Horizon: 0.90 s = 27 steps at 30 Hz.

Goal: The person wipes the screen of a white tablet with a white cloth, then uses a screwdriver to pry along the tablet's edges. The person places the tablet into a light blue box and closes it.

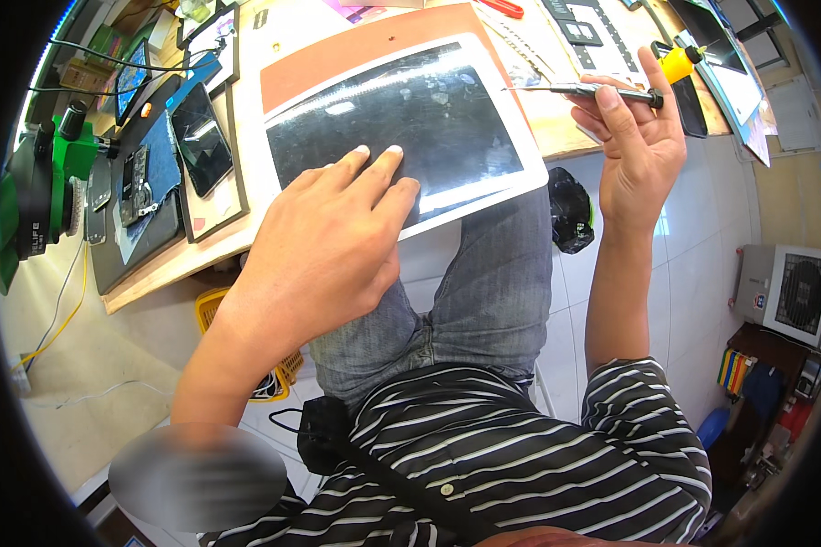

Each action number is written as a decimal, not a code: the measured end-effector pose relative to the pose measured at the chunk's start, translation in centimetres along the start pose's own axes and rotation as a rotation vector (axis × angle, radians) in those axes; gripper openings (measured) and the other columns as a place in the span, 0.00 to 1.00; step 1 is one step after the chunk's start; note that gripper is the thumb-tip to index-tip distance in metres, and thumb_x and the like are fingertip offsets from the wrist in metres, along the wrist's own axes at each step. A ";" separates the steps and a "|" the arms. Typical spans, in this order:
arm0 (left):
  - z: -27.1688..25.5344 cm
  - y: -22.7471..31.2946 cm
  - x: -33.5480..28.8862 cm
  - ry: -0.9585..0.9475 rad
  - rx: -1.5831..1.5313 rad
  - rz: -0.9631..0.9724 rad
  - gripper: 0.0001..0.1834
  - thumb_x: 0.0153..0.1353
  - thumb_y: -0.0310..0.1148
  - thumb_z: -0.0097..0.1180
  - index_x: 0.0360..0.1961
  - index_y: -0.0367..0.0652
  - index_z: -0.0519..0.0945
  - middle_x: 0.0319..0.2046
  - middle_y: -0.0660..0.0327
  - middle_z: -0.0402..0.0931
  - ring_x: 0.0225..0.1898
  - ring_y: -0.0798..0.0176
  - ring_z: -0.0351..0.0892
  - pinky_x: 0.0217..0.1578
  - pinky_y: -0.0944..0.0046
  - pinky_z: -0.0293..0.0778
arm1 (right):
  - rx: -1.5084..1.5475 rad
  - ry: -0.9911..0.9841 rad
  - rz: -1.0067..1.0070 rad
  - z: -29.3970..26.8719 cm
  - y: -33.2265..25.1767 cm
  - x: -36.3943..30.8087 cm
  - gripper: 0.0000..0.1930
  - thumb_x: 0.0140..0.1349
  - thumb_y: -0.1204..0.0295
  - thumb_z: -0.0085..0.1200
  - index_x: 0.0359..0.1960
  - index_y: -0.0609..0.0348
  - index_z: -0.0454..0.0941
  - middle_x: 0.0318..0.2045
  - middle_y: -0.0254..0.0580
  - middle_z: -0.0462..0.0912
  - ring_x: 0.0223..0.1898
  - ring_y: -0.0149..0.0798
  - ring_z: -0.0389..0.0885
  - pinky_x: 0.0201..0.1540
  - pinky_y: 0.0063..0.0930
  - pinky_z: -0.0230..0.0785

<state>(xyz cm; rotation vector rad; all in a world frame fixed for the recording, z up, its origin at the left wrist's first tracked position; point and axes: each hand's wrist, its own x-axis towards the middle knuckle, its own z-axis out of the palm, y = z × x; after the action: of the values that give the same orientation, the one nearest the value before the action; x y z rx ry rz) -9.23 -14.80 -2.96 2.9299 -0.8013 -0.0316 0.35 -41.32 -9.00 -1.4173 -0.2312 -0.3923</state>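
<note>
A tablet point(465, 100) with a white frame and a dark, smudged, reflective screen lies face up at the near edge of the workbench. Its near side reaches out over my lap. My left hand point(333, 232) rests on the screen's near left part, fingers stretched out and touching the glass. In my right hand point(634, 150), raised to the right of the tablet, is a slim precision screwdriver point(602, 91). Thumb and fingers grip its dark handle, and its thin tip points left over the tablet's right edge. An orange-brown mat point(292, 80) shows under the tablet's far side.
At left, a smartphone point(201, 137) lies by a blue cloth point(161, 155) and an opened phone part point(137, 187). A green and black microscope point(64, 164) stands at the far left. Beyond my right hand are a yellow bottle point(675, 66) and a keyboard part point(597, 41).
</note>
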 end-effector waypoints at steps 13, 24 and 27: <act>0.1 1.1 1.6 -0.092 0.156 -0.010 0.29 0.50 0.28 0.62 0.57 0.38 0.77 0.61 0.42 0.77 0.57 0.41 0.82 0.55 0.48 0.78 | 0.064 0.028 0.033 -1.5 0.0 -0.4 0.33 0.67 0.81 0.60 0.70 0.77 0.57 0.46 0.62 0.85 0.42 0.47 0.90 0.43 0.33 0.88; -4.4 1.5 1.7 0.051 -0.046 -0.070 0.22 0.49 0.19 0.57 0.49 0.38 0.78 0.42 0.46 0.85 0.41 0.51 0.89 0.41 0.58 0.82 | 0.035 0.085 -0.198 -5.1 -2.0 0.2 0.32 0.68 0.82 0.55 0.71 0.72 0.54 0.44 0.59 0.85 0.43 0.43 0.88 0.41 0.33 0.87; -6.6 -1.0 1.5 0.211 -0.148 -0.096 0.14 0.58 0.17 0.56 0.46 0.35 0.81 0.36 0.53 0.86 0.39 0.64 0.88 0.44 0.66 0.79 | -0.085 0.012 -0.275 -5.1 -3.4 0.1 0.33 0.67 0.83 0.54 0.71 0.70 0.54 0.42 0.56 0.86 0.42 0.38 0.87 0.41 0.30 0.86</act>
<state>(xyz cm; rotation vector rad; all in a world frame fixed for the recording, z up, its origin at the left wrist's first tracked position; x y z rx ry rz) -7.14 -14.04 3.48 2.7700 -0.5992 0.1985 -1.27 -46.72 -6.61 -1.4705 -0.4059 -0.6425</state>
